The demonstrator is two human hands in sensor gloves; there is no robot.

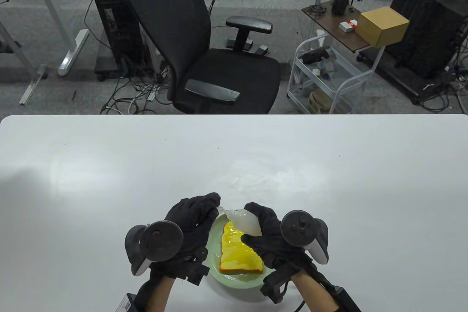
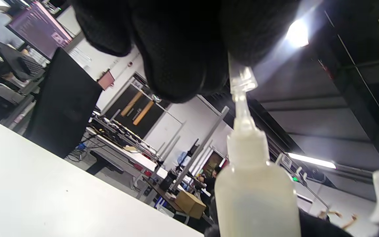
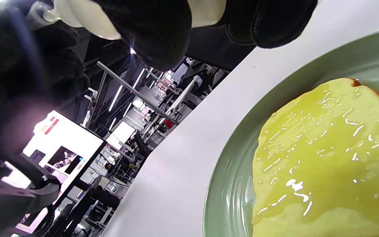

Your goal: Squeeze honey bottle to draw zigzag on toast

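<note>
A yellow slice of toast (image 1: 239, 251), glossy with honey, lies on a pale green plate (image 1: 234, 282) near the table's front edge. It also shows in the right wrist view (image 3: 327, 154) on the plate (image 3: 229, 184). My right hand (image 1: 268, 237) grips the translucent honey bottle (image 1: 243, 221) above the toast, tilted with its nozzle pointing left. My left hand (image 1: 193, 217) pinches the small clear cap (image 2: 242, 80) at the nozzle tip (image 2: 240, 108). The bottle body fills the lower left wrist view (image 2: 255, 197).
The white table (image 1: 109, 180) spreads wide around the plate. Beyond its far edge stand a black office chair (image 1: 197, 45), a white wire cart (image 1: 329, 78) and a cardboard box (image 1: 382, 26) on a side table.
</note>
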